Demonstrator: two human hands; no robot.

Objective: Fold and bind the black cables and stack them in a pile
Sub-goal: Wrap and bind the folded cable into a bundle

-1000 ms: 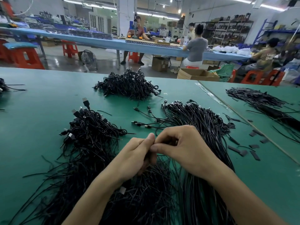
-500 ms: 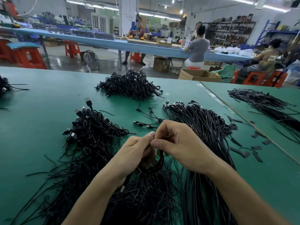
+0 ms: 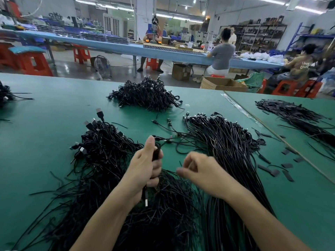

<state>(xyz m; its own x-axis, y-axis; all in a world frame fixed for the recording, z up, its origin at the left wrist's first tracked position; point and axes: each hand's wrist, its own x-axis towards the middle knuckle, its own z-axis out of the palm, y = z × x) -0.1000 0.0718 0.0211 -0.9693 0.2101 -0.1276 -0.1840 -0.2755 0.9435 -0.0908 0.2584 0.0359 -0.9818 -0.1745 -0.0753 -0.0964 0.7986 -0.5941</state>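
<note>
My left hand (image 3: 145,169) grips a folded black cable (image 3: 156,153) upright, its USB plug (image 3: 146,200) hanging below the fist. My right hand (image 3: 201,171) is blurred, just right of it, fingers curled and apart from the cable; nothing shows in it. A loose heap of black cables (image 3: 101,156) lies to the left, long straight cables (image 3: 226,145) fan out to the right, and more lie under my wrists. A pile of bound cables (image 3: 146,96) sits farther back on the green table (image 3: 45,124).
Short black tie strips (image 3: 272,172) are scattered at the right, with a larger heap of strips (image 3: 293,113) on the adjoining table beyond a taped seam (image 3: 241,111). More cables (image 3: 5,93) lie at the far left edge. People sit at a blue bench behind.
My hands were pressed together over a cable. They have separated: the left keeps the folded cable and has risen, the right has pulled away to the right.
</note>
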